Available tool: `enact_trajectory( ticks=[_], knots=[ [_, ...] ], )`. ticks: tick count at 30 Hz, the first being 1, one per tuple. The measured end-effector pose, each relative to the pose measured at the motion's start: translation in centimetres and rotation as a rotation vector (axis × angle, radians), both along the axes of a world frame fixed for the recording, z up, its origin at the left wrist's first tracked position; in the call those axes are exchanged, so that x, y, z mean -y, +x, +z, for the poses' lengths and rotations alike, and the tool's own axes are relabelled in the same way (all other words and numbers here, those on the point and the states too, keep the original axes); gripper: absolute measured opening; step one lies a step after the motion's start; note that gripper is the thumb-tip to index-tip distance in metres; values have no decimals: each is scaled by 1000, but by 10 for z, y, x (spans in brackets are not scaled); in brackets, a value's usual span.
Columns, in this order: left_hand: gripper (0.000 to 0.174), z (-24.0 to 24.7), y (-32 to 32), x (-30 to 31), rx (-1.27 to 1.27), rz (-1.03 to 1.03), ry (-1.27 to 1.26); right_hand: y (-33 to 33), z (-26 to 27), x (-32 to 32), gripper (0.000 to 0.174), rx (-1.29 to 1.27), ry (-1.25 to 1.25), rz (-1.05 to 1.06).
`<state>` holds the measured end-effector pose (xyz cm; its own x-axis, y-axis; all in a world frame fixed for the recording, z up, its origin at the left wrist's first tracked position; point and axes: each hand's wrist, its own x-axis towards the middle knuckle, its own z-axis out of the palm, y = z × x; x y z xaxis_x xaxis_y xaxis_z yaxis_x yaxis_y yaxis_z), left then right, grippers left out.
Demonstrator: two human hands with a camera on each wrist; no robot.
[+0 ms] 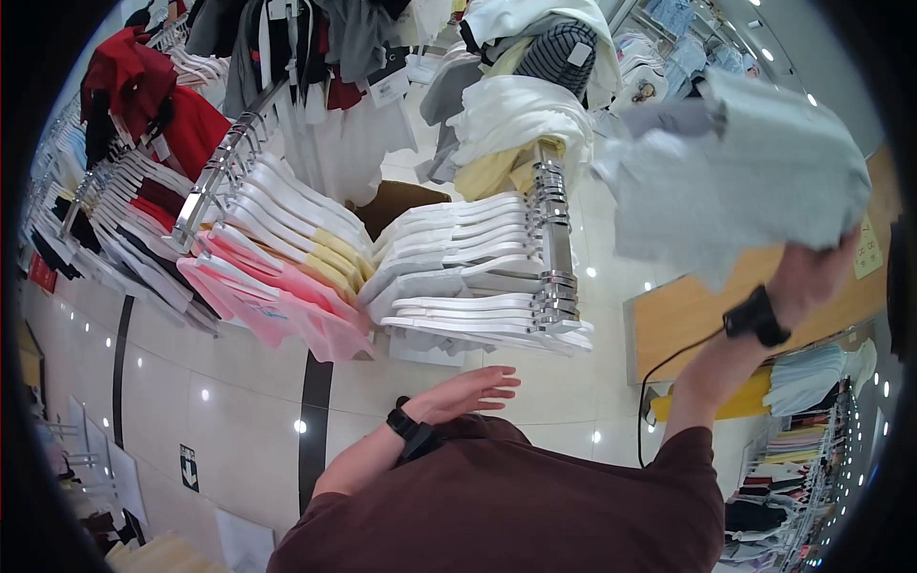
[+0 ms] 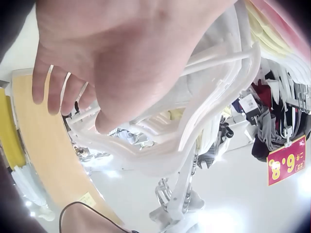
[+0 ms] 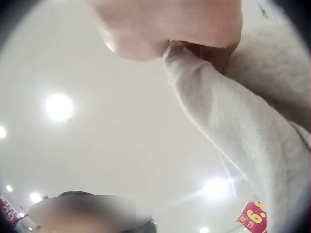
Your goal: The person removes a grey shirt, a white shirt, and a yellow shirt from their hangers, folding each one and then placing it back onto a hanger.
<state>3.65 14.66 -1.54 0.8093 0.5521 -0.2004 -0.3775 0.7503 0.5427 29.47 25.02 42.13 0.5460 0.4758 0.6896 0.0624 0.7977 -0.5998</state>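
A light grey garment (image 1: 745, 181) hangs in the air at the upper right of the head view, gripped at its lower right edge by my right hand (image 1: 812, 277). In the right wrist view the fingers of my right hand (image 3: 180, 29) curl round a bunched part of the pale cloth (image 3: 233, 116). My left hand (image 1: 468, 393) is held below the rail of white hangers (image 1: 487, 310), fingers extended and holding nothing. The left wrist view shows the left hand (image 2: 112, 58) with spread fingers in front of white hangers (image 2: 194, 131); contact with them cannot be told.
Pink shirts (image 1: 277, 296) hang on the rack's left arm. White and yellow garments (image 1: 521, 119) are heaped over the rail's far end. A wooden table (image 1: 669, 315) stands at the right, with a yellow cloth (image 1: 726, 396) beside it. Dark and red clothes (image 1: 143, 86) hang at the upper left.
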Motion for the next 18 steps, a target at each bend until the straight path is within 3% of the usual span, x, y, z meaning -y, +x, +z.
enact_trajectory(
  ticks=[3, 6, 8, 13, 15, 18],
  knots=[
    [60, 19, 3, 5, -15, -152, 120, 2, -27, 57, 49, -136, 33, -146],
    [60, 40, 10, 10, -40, -262, 291, 18, -73, 96, 49, -51, 1, -220],
    [64, 60, 21, 13, -81, -263, 673, 26, -108, 112, 49, -26, -84, -236],
    [83, 110, 66, 20, -21, -385, 752, 38, -189, 138, 50, -18, -379, -179],
    [91, 105, 88, 25, -47, -207, 943, 46, -209, 149, 50, -33, -448, -152],
    [95, 77, 104, 36, -151, -137, 876, 54, -231, 158, 50, -23, -520, -136]
  ],
)
